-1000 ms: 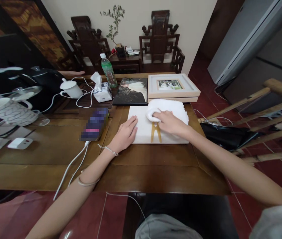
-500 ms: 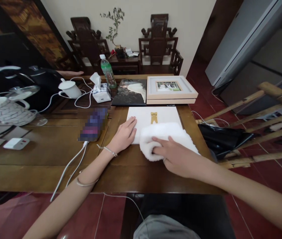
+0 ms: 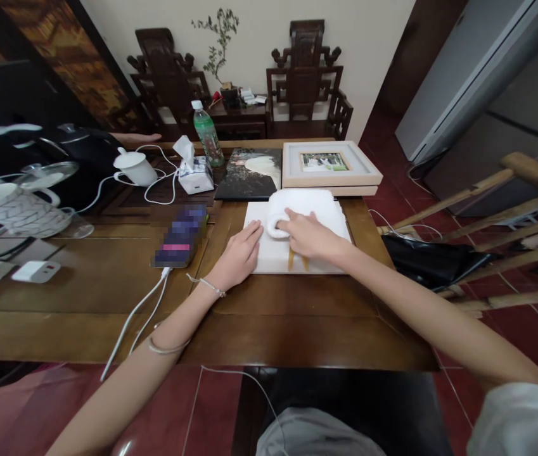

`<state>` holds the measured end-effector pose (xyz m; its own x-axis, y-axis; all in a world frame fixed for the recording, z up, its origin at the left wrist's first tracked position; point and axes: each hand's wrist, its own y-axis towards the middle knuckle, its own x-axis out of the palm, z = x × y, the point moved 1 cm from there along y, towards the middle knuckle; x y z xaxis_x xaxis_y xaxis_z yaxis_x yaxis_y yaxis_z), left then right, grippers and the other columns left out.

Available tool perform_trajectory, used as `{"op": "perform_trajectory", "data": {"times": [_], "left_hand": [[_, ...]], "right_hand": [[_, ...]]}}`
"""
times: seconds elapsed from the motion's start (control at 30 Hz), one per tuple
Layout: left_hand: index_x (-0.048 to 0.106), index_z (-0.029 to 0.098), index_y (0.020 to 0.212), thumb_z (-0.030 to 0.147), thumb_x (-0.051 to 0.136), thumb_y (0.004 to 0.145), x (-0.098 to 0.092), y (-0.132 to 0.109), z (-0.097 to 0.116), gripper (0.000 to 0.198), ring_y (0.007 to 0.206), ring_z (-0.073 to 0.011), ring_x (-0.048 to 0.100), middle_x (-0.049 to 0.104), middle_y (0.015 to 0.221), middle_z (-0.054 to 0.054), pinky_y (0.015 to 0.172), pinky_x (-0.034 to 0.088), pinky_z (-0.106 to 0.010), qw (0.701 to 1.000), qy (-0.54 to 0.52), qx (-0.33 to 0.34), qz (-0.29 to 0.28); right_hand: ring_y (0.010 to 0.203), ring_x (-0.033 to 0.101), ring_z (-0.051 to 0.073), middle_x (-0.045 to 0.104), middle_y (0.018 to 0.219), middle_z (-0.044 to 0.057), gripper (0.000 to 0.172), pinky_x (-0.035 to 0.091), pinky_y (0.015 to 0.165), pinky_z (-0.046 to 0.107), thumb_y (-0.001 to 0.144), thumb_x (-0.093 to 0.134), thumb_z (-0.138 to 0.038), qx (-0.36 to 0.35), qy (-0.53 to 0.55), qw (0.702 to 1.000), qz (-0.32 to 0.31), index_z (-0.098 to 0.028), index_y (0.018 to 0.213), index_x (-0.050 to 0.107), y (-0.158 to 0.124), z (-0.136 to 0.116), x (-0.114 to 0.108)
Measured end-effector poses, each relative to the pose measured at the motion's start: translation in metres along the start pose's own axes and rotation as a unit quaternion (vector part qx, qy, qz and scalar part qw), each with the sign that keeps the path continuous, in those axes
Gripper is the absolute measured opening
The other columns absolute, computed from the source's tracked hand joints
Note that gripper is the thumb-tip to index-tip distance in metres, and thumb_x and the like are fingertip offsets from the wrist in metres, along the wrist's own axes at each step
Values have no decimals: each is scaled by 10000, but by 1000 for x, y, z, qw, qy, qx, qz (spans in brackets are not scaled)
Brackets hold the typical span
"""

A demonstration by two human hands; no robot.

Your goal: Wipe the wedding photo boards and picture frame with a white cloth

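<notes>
A folded white fluffy towel point(image 3: 304, 201) lies on a flat white board point(image 3: 269, 256) near the table's front. My right hand point(image 3: 309, 234) grips the towel by its near left fold, fingers partly tucked into it. Below that hand, the lower part of a gold figure point(image 3: 298, 261) on the board shows; its upper part is hidden. My left hand point(image 3: 240, 253) rests flat on the board's left edge, fingers stretched out and holding nothing.
Behind the board lie a dark photo panel point(image 3: 249, 180) and stacked framed pictures point(image 3: 368, 170). A bottle point(image 3: 208, 133), tissue box point(image 3: 196, 176), lidded white cup point(image 3: 136, 168) and phone on a cable point(image 3: 180, 237) stand to the left. A bamboo rack point(image 3: 482, 190) is at right.
My right hand has pushed the towel away from me, from the board's near right part to its far edge. The gold figure's lower part is now uncovered. My left hand has stayed put.
</notes>
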<state>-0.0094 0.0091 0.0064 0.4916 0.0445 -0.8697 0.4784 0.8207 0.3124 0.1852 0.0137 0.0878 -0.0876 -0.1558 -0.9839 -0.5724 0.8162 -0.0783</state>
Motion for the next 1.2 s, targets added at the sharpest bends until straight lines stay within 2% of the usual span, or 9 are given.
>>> {"op": "perform_trajectory", "data": {"times": [0.17,0.3,0.4,0.53,0.67,0.8,0.9,1.03,1.2], "left_hand": [[456,117,1376,187,334,935,2,0,-1,462,1402,-261,359,423,1482,-162,1138,341,-499,1000,-1,3,10],[454,96,1371,181,324,932,2,-1,-1,466,1409,-255,348,418,1483,-174,1139,339,-491,1000,5,1,5],[452,88,1372,185,325,934,1,-1,0,466,1415,-257,336,412,1485,-179,1144,331,-489,1000,3,2,3],[452,101,1374,194,332,936,1,-1,0,464,1414,-253,338,410,1489,-171,1146,329,-487,1000,-3,-2,1],[461,101,1371,210,334,940,2,0,0,463,1408,-259,349,420,1483,-170,1150,321,-492,1000,-12,-5,6],[478,107,1367,242,326,955,0,2,2,460,1397,-262,369,452,1464,-159,1159,309,-490,999,-44,-9,19],[487,90,1360,297,302,985,-10,4,10,467,1362,-232,426,495,1433,-152,1167,314,-431,994,-94,-10,58],[463,129,1386,386,258,1013,-24,4,21,497,1358,-199,429,479,1454,-119,1165,314,-418,981,-147,-27,127],[487,165,1369,458,169,1021,-25,2,21,554,1419,-199,332,427,1496,-97,1188,255,-446,980,-150,-29,129]], "right_hand": [[1459,192,323,391,1513,153,558,271,1034,704,763,351,40,-23,-6,999,-34,-167,1228,580,-49,-39,12],[1461,186,329,362,1535,134,543,276,1034,715,742,379,25,-56,25,993,-102,-174,1195,605,-84,-62,9],[1448,228,332,403,1510,136,546,315,1023,697,721,394,29,-74,47,988,-126,-173,1181,610,-93,-68,3],[1355,408,333,546,1364,193,482,359,1012,638,760,382,-1,-68,66,991,-94,-165,1141,626,-79,-56,-3],[1163,577,330,583,1277,204,464,400,969,590,782,380,-27,-25,39,998,-45,-175,1155,614,-44,-28,-4],[1120,587,334,597,1222,212,454,428,917,574,794,366,-26,7,5,1000,2,-156,1161,601,-5,-6,-4],[1237,494,356,600,1225,214,486,394,928,632,783,366,-1,25,-13,999,23,-143,1193,584,10,-7,-1],[1403,298,337,565,1334,175,467,272,1015,695,763,410,17,-73,-15,997,8,-160,1145,613,6,-26,11],[1347,402,293,658,1171,167,392,276,1055,625,782,402,16,-201,-6,980,-2,-147,1038,651,-26,-44,16]]}}
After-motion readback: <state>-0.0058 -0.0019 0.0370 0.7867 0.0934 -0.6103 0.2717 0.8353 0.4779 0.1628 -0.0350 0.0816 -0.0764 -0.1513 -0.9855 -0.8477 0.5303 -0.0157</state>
